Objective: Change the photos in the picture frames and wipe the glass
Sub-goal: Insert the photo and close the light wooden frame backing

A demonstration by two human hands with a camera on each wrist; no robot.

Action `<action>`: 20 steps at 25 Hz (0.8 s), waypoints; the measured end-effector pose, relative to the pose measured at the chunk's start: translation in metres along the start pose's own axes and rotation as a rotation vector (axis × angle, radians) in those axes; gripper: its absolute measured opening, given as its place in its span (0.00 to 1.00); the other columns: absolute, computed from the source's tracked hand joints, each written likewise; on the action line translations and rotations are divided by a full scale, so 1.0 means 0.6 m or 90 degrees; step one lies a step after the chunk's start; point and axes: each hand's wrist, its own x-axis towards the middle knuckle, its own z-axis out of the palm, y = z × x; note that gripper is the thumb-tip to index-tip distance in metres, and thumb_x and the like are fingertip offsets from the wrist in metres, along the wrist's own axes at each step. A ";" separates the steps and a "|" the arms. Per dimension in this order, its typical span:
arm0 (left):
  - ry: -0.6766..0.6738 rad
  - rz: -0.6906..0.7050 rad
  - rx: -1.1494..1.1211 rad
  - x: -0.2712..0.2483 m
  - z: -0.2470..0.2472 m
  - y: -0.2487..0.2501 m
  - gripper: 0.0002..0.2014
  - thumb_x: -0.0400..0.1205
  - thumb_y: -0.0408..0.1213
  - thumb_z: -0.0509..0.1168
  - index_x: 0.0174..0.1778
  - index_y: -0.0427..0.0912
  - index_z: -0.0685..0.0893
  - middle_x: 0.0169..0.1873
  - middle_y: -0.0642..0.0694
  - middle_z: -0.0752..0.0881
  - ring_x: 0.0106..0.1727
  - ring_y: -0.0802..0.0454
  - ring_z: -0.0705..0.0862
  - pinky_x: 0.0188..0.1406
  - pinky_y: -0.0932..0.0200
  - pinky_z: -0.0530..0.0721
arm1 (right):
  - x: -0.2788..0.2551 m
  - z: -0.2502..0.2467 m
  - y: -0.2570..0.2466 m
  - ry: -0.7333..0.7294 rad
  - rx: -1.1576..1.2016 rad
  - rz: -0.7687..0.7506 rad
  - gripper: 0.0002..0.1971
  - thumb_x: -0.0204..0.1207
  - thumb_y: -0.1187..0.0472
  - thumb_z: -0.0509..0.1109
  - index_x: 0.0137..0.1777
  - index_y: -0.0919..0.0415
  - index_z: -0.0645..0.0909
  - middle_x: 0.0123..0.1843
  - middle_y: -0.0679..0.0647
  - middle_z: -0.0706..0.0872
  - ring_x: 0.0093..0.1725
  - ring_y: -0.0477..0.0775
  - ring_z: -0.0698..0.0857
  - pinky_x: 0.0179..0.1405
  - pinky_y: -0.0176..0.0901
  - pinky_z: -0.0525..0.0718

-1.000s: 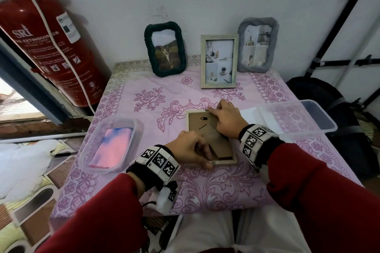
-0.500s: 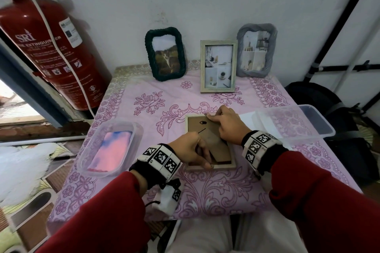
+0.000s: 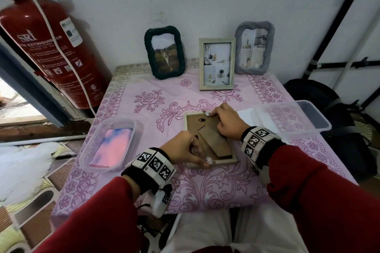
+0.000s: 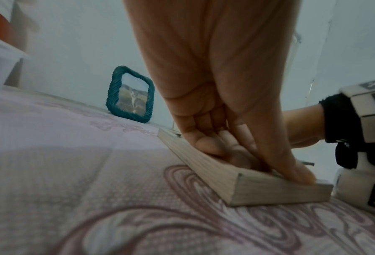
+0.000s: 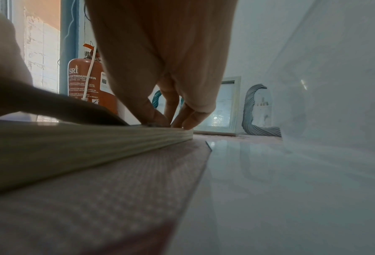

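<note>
1. Wooden frame (image 3: pixel 209 139) is laid face down on the counter (image 3: pixel 144 92), brown backing up, between two clear tubs
2. Left hand (image 3: pixel 185 150) is curled at the near edge of the frame; a small white tab (image 3: pixel 208 159) is pinched there
3. Right hand (image 3: pixel 228 123) is curled at the far right corner, fingertips (image 5: pixel 158 117) pressed on a tab
4. Three frames are stood upright by the wall: green (image 3: pixel 164 52), pale wood (image 3: pixel 217 63), grey (image 3: pixel 255 47)
</note>
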 end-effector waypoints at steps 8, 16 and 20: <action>0.023 0.002 -0.064 -0.014 0.009 -0.004 0.11 0.67 0.34 0.79 0.41 0.31 0.90 0.33 0.34 0.90 0.32 0.48 0.88 0.35 0.57 0.85 | -0.001 -0.001 0.001 -0.005 0.032 -0.004 0.23 0.72 0.76 0.58 0.66 0.65 0.76 0.64 0.64 0.72 0.66 0.61 0.73 0.69 0.51 0.72; 0.059 0.024 -0.093 -0.022 0.016 -0.007 0.10 0.68 0.32 0.79 0.41 0.31 0.90 0.34 0.32 0.89 0.29 0.54 0.84 0.29 0.70 0.80 | -0.003 -0.003 0.000 -0.004 0.044 -0.014 0.23 0.72 0.77 0.58 0.66 0.65 0.77 0.62 0.64 0.71 0.63 0.61 0.73 0.64 0.48 0.74; 0.066 0.039 -0.071 -0.024 0.020 -0.007 0.12 0.69 0.31 0.78 0.45 0.30 0.90 0.37 0.32 0.88 0.30 0.60 0.81 0.31 0.72 0.76 | -0.004 -0.003 -0.001 0.001 0.053 -0.014 0.23 0.72 0.78 0.57 0.65 0.64 0.78 0.61 0.65 0.71 0.62 0.61 0.73 0.65 0.51 0.74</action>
